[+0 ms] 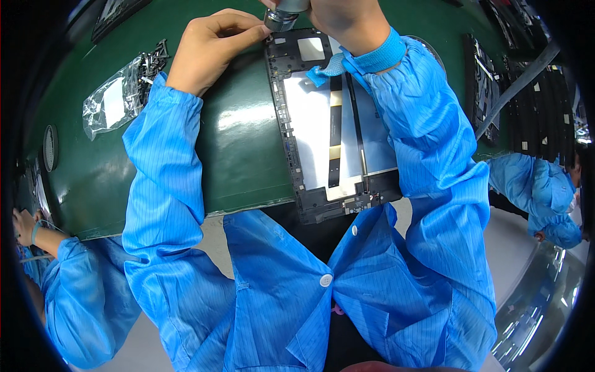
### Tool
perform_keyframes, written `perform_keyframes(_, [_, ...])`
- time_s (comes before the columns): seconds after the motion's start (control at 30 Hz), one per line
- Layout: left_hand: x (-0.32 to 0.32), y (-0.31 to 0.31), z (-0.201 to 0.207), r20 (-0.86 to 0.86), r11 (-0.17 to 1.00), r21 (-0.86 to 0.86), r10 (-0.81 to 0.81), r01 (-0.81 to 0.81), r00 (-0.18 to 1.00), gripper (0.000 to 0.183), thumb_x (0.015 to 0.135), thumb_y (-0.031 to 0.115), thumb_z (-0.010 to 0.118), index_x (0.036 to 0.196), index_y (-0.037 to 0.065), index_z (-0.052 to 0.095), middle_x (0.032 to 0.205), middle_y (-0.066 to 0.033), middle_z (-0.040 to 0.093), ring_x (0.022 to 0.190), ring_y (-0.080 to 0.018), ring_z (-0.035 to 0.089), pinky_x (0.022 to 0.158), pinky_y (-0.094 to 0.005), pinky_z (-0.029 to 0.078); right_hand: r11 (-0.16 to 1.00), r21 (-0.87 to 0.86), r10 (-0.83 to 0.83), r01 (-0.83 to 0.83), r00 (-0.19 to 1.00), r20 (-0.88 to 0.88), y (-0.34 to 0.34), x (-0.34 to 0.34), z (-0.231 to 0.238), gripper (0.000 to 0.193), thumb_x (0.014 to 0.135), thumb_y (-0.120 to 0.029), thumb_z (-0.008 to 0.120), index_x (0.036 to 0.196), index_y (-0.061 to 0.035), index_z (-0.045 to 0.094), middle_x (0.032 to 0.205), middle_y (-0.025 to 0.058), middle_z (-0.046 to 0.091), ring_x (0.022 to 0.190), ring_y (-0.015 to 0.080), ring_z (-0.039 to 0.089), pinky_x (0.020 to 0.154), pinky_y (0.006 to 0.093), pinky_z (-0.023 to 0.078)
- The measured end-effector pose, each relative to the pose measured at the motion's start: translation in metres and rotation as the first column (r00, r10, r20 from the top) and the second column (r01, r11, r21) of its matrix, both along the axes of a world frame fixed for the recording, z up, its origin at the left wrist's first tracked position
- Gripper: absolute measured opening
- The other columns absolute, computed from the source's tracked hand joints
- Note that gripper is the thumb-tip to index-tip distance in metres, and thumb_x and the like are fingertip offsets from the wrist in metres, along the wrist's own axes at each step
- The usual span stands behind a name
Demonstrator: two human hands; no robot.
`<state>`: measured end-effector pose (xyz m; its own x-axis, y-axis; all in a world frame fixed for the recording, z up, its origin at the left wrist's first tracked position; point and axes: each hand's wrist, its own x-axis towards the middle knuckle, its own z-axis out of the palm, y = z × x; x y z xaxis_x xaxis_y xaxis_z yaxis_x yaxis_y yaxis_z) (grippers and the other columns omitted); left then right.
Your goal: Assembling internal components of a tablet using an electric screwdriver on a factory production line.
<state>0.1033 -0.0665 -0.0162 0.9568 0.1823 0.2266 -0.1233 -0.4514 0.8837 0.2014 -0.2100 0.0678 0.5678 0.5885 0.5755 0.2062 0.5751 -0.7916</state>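
Observation:
An opened tablet housing with a black frame, a bright silvery inner panel and a dark ribbon strip lies on the green table. At its far left corner my left hand is closed, thumb and forefinger pinched together; what they hold is too small to make out. My right hand, partly cut off by the upper edge, grips a grey cylindrical tool with a ribbed metal collar. The tool's lower end is by the left fingertips, over that corner. A blue wrist strap circles my right wrist, its loose end hanging over the housing.
Left on the green table lie a clear plastic bag and a heap of small black parts. Several dark frames are stacked at the right. Co-workers' blue sleeves show at both sides.

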Motion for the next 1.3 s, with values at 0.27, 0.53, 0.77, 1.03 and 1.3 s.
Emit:
perform_keyframes(0.27, [0.002, 0.007, -0.006, -0.065, 1.000, -0.018, -0.019, 0.018, 0.998, 0.019, 0.088, 0.012, 0.074, 0.098, -0.004, 0.074, 0.091, -0.0037, 0.069, 0.087, -0.0120, 0.062, 0.084, -0.0260, 0.047, 0.994, -0.096, -0.051, 0.047, 0.998, -0.047, 0.008, 0.003, -0.007, 0.020, 0.093, -0.015, 0.063, 0.094, 0.0043, 0.066, 0.080, 0.0125, 0.069, 0.045, 0.0135, 0.055, 0.040, 0.0252, 0.041])
perform_keyframes(0.53, [0.002, 0.011, -0.007, -0.055, 0.998, -0.013, -0.054, 0.053, 0.997, 0.020, 0.089, 0.012, 0.073, 0.100, -0.005, 0.074, 0.094, -0.0051, 0.071, 0.089, -0.0130, 0.063, 0.086, -0.0261, 0.048, 0.997, -0.072, -0.025, 0.020, 0.997, -0.077, 0.011, 0.010, -0.018, 0.021, 0.093, -0.016, 0.062, 0.092, 0.0041, 0.065, 0.080, 0.0133, 0.068, 0.045, 0.0132, 0.056, 0.040, 0.0259, 0.042])
perform_keyframes(0.77, [0.004, 0.017, -0.014, -0.031, 0.995, -0.048, -0.089, 0.087, 0.996, 0.018, 0.089, 0.010, 0.072, 0.101, -0.004, 0.074, 0.096, -0.0053, 0.070, 0.091, -0.0142, 0.063, 0.089, -0.0274, 0.048, 1.000, 0.005, 0.004, -0.004, 1.000, -0.017, 0.010, 0.006, -0.021, 0.018, 0.093, -0.015, 0.061, 0.088, 0.0028, 0.064, 0.078, 0.0123, 0.067, 0.045, 0.0132, 0.056, 0.040, 0.0262, 0.043])
perform_keyframes(1.03, [0.000, 0.021, -0.015, -0.019, 0.997, 0.004, -0.078, 0.078, 0.997, 0.019, 0.091, 0.012, 0.072, 0.103, -0.002, 0.074, 0.097, -0.0057, 0.070, 0.093, -0.0147, 0.063, 0.091, -0.0280, 0.047, 0.998, -0.063, -0.033, 0.029, 0.997, -0.065, 0.014, 0.000, -0.019, 0.019, 0.093, -0.014, 0.061, 0.087, 0.0034, 0.065, 0.076, 0.0116, 0.067, 0.045, 0.0126, 0.055, 0.040, 0.0261, 0.043])
perform_keyframes(1.3, [-0.006, 0.019, -0.022, -0.066, 0.997, 0.077, -0.016, 0.021, 0.998, 0.021, 0.090, 0.014, 0.072, 0.104, -0.001, 0.075, 0.097, -0.0057, 0.071, 0.092, -0.0147, 0.064, 0.091, -0.0281, 0.048, 0.991, -0.092, -0.098, 0.097, 0.995, -0.009, 0.019, -0.007, -0.024, 0.022, 0.092, -0.011, 0.060, 0.076, 0.0026, 0.065, 0.066, 0.0074, 0.064, 0.044, 0.0104, 0.055, 0.040, 0.0258, 0.041])
